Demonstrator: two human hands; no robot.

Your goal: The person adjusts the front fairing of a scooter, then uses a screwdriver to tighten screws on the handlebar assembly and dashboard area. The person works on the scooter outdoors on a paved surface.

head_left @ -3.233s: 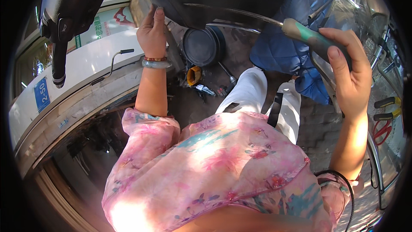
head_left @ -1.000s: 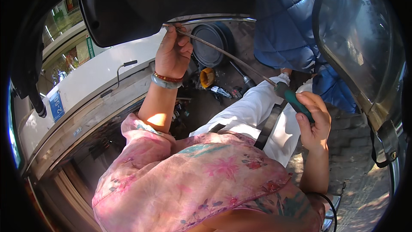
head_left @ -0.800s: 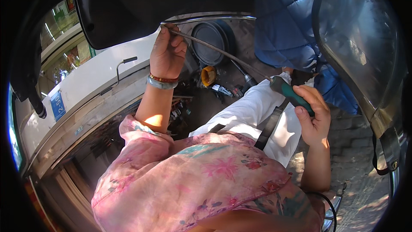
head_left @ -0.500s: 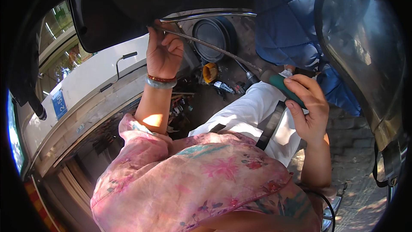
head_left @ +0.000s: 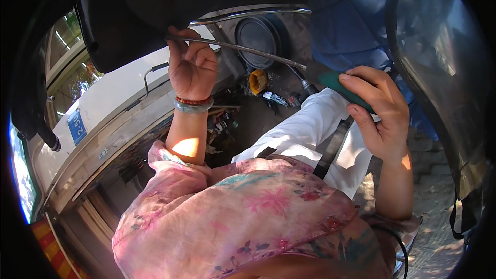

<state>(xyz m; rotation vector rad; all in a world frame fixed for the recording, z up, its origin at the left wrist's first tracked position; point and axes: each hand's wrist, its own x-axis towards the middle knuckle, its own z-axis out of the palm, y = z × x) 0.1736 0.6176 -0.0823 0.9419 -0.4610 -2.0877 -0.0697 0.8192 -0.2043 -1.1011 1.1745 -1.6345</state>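
Observation:
My left hand point(head_left: 192, 75), with a red bead bracelet and a pale bangle, is raised at upper middle. Its fingers are closed on one end of a thin grey metal rod point(head_left: 240, 48). The rod slants down to the right, its free end bare. On the right, my right hand point(head_left: 380, 108) is wrapped round a green handle point(head_left: 338, 83) with a rounded end, partly hidden by the fingers. A short gap separates this handle from the rod's free end. Both are held above my white trousers point(head_left: 294, 129).
A dark round tub point(head_left: 256, 41) stands on the ground beyond. Near it lie a yellow ring-shaped thing point(head_left: 258, 81) and small clutter. A blue quilted cover point(head_left: 351, 20) and clear plastic sheet point(head_left: 439, 46) hang at right. A white panel point(head_left: 121, 93) with a thin handle runs along the left.
The green handle, touching or lined up against the rod before, is now apart from it. My right hand has shifted right; my left hand tilts the rod flatter and slightly left.

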